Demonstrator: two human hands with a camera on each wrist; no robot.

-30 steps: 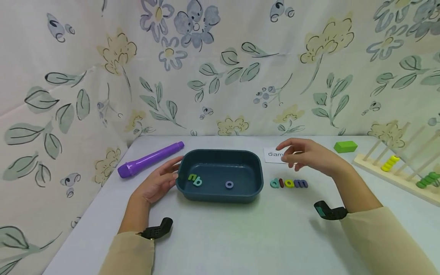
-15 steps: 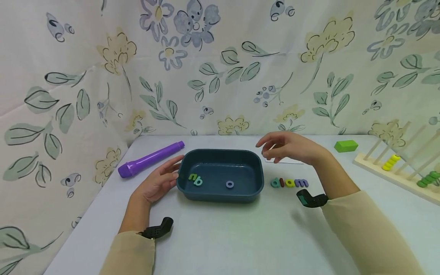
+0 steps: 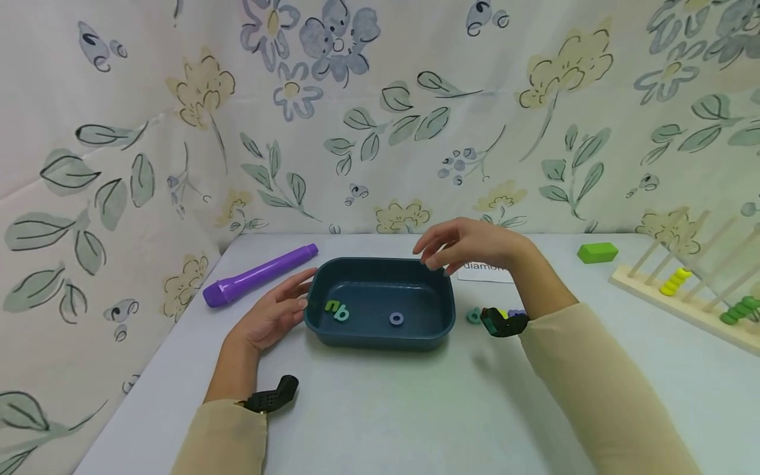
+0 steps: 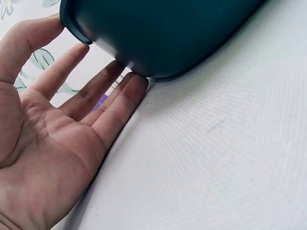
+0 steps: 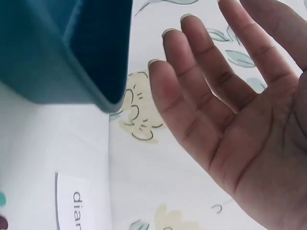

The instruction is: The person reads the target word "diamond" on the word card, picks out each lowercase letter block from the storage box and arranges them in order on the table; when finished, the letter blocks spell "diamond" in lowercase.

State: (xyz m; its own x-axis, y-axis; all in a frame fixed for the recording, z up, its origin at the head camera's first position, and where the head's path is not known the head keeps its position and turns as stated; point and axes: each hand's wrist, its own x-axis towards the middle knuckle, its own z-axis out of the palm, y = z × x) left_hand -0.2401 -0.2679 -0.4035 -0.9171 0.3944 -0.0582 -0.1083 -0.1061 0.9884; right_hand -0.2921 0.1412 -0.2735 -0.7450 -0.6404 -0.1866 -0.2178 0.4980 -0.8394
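We rest our left hand (image 3: 270, 313), fingers extended and gripping nothing, against the left wall of the teal tray (image 3: 380, 342), presumably to steady it. Our right hand (image 3: 469, 241) hangs empty, fingers loosely bent, above the tray's far right corner. A purple ring-shaped letter (image 3: 396, 324) and two greenish letters (image 3: 336, 307) lie inside, likely kept together by its walls; the printed card (image 3: 483, 274) faces us, probably for reading.

word card (image 3: 483, 276): part-hidden | letter row (image 3: 477, 314): part-hidden | abacus (image 3: 689, 309): cropped, right edge
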